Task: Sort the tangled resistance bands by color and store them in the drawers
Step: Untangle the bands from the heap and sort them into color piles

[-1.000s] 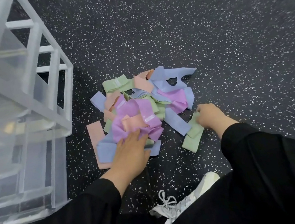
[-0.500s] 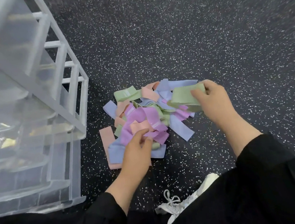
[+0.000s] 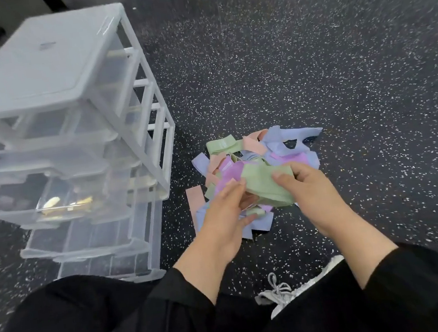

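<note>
Dark rubber floor [image 3: 309,54] flecked with white, evenly lit.

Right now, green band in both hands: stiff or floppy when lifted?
Probably floppy: the green band bends and folds between the left hand and right hand. Likely light, since thin flat strips fill the pile. It may drag tangled neighbours along.

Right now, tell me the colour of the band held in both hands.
Light green band, seen best in the head view.
</note>
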Available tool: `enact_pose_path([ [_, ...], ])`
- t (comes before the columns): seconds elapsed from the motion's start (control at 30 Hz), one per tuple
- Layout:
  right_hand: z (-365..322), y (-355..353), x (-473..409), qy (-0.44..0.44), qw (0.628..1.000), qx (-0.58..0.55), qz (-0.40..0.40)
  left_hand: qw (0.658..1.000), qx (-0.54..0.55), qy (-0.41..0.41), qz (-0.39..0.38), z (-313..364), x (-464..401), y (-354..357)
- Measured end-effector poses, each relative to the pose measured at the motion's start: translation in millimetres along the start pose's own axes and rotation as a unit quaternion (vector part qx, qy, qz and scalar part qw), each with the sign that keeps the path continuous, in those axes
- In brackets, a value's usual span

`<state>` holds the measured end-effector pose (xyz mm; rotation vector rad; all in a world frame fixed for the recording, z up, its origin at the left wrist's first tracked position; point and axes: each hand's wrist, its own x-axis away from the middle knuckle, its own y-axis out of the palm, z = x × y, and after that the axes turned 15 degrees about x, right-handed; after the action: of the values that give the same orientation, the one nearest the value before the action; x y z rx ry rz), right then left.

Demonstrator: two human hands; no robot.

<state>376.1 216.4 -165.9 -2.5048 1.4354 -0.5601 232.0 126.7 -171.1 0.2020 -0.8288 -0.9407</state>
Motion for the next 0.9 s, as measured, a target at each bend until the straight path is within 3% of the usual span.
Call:
enact_pose_path([
  [0.13,2.6,-1.1,-1.2,0.005,0.999,0.036,0.010,0.997,-0.036,0.069,0.023,15.2,8.4,8.0],
  [0.33,-0.2,0.8,-0.6,-0.045,0.988,0.092,0.112,0.985,-0.098,0.133,0.038,24.7,11.7,27.7],
  [0.5,-2.9,2.7,6.5,-0.090,0.993,0.056,-0.056,0.984,-0.123,0.131,-0.003,24.5,13.1,49.2],
  [0.57,0.0,3.0,1.6,-0.081,0.994,0.071,-0.026,0.986,-0.124,0.111,-0.021,24.9,14.8,55.2],
  [0.63,2.2,-2.6,-5.1,-0.054,0.993,0.095,0.041,0.979,-0.155,0.134,0.011,25.3,12.6,55.6],
  [0.73,2.0,-10.3,-6.7,-0.021,0.999,0.002,0.027,0.945,-0.249,0.206,0.054,27.5,5.2,50.1],
  [0.9,-5.6,-17.0,-5.3,-0.044,0.997,-0.060,0.019,0.934,-0.304,0.178,-0.066,29.7,-2.0,51.5],
])
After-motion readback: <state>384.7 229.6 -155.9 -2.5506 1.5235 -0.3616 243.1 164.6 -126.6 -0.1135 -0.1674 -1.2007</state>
